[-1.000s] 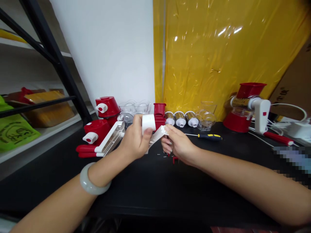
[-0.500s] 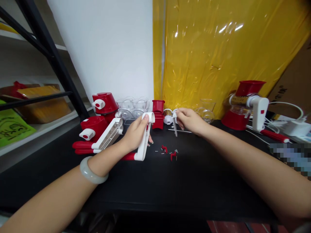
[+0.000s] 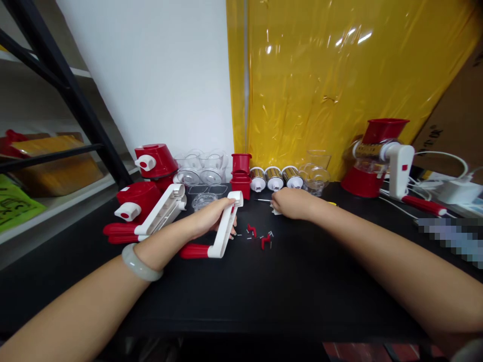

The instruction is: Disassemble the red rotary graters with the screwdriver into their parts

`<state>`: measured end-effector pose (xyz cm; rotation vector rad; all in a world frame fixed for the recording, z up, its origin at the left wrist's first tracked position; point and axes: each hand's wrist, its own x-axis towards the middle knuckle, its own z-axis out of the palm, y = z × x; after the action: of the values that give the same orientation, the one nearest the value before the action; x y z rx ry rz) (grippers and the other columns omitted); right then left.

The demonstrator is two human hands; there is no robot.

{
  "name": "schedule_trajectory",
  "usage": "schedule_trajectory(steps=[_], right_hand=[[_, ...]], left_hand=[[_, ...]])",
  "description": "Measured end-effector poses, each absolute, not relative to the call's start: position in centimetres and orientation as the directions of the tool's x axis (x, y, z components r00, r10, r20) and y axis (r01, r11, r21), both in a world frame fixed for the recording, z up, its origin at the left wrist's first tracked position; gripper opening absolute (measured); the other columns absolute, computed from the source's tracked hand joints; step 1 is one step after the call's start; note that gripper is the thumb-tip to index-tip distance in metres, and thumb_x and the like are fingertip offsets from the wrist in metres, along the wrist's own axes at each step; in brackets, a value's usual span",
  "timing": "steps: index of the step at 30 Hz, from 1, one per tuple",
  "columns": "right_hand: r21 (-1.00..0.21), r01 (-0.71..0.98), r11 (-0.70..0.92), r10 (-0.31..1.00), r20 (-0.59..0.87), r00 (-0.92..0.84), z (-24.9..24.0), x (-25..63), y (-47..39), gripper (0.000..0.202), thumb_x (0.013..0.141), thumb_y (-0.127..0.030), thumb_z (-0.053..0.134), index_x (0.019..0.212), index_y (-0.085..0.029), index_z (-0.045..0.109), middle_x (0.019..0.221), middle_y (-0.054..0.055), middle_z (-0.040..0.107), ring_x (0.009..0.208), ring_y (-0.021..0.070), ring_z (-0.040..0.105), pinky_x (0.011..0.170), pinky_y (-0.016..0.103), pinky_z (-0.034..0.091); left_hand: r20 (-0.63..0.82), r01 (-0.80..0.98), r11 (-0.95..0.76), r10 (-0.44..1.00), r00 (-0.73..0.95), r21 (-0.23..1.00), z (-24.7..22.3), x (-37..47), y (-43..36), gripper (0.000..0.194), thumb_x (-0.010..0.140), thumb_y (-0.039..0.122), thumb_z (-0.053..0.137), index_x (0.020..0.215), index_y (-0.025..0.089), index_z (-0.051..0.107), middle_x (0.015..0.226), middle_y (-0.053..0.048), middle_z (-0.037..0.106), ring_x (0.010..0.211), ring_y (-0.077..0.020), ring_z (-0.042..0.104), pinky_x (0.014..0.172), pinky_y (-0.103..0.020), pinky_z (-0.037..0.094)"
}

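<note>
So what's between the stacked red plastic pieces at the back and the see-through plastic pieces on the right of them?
In the head view, three shiny, white-ended metal drums with dotted sides sit there in a row.

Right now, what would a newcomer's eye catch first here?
Probably the big shiny yellow sheet, filling the upper right behind the black table. Then the white crank with a red handle in the left hand, near the centre, and the red grater standing far right.
</note>
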<state>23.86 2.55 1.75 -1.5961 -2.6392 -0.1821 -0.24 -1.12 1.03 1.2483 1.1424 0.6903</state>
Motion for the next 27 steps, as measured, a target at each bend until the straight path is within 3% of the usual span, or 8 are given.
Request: schedule_trajectory(steps=[4, 8, 11, 18, 24, 27], right_hand=[[0.077, 0.847, 0.526, 0.781, 0.351, -0.517, 2.4, 22.9, 1.5, 0.029, 0.095, -0.032, 0.041, 0.101, -0.015, 0.063, 0.083, 0.014, 0.069, 0.067, 0.0220, 0.063, 0.060, 0.030, 0.038], [0.070, 0.604, 0.794, 0.503, 0.481, -0.718, 2.4, 21.8, 0.1, 0.023, 0.095, -0.032, 0.044, 0.103, -0.019, 0.061, 0.086, 0.008, 0.069, 0.072, 0.0181, 0.060, 0.062, 0.028, 0.033], [0.097, 0.440, 0.893, 0.333, 0.517, -0.789, 1.6, 21.2, -0.4, 0.023, 0.097, -0.029, 0.042, 0.099, -0.019, 0.062, 0.085, 0.007, 0.069, 0.072, 0.0164, 0.058, 0.064, 0.028, 0.032], [0.093, 0.346, 0.934, 0.244, 0.543, -0.804, 0.0, 20.3, -0.8, 0.023, 0.098, -0.024, 0.044, 0.093, -0.019, 0.065, 0.080, 0.006, 0.067, 0.069, 0.0152, 0.055, 0.062, 0.027, 0.032], [0.312, 0.340, 0.887, 0.111, 0.571, -0.813, -0.6, 20.3, -0.7, 0.024, 0.099, -0.023, 0.043, 0.090, -0.016, 0.065, 0.073, 0.004, 0.065, 0.063, 0.0133, 0.053, 0.058, 0.027, 0.029], [0.366, 0.333, 0.869, 0.059, 0.592, -0.804, -0.7, 20.4, -0.7, 0.025, 0.099, -0.023, 0.043, 0.086, -0.017, 0.064, 0.070, 0.002, 0.064, 0.061, 0.0122, 0.053, 0.056, 0.028, 0.028]], left_hand=[[-0.302, 0.162, 0.263, 0.902, 0.307, 0.951, 1.0, 0.0, -1.2, 0.039, 0.087, 0.048, 0.049, 0.074, 0.013, 0.060, 0.063, -0.006, 0.064, 0.052, -0.0174, 0.062, 0.056, -0.033, 0.056], [-0.310, 0.190, 0.260, 0.897, 0.316, 0.947, 1.4, 0.3, -1.5, 0.047, 0.091, 0.053, 0.045, 0.075, 0.012, 0.063, 0.061, -0.006, 0.064, 0.049, -0.0145, 0.059, 0.050, -0.027, 0.052], [-0.298, 0.199, 0.241, 0.891, 0.343, 0.950, 1.4, 0.4, -1.8, 0.051, 0.092, 0.055, 0.043, 0.076, 0.012, 0.064, 0.062, -0.006, 0.063, 0.046, -0.0127, 0.057, 0.047, -0.025, 0.051], [-0.268, 0.194, 0.204, 0.871, 0.412, 0.960, 0.8, 0.4, -2.3, 0.052, 0.088, 0.061, 0.048, 0.078, 0.012, 0.063, 0.059, -0.005, 0.063, 0.043, -0.0132, 0.057, 0.044, -0.025, 0.050], [-0.279, 0.224, 0.192, 0.834, 0.476, 0.955, 0.8, 0.8, -2.8, 0.056, 0.080, 0.067, 0.056, 0.075, 0.011, 0.062, 0.057, -0.004, 0.063, 0.042, -0.0141, 0.057, 0.042, -0.027, 0.050], [-0.280, 0.245, 0.180, 0.833, 0.478, 0.953, 0.8, 0.9, -2.9, 0.057, 0.080, 0.068, 0.055, 0.074, 0.012, 0.062, 0.056, -0.004, 0.063, 0.042, -0.0144, 0.057, 0.042, -0.027, 0.049]])
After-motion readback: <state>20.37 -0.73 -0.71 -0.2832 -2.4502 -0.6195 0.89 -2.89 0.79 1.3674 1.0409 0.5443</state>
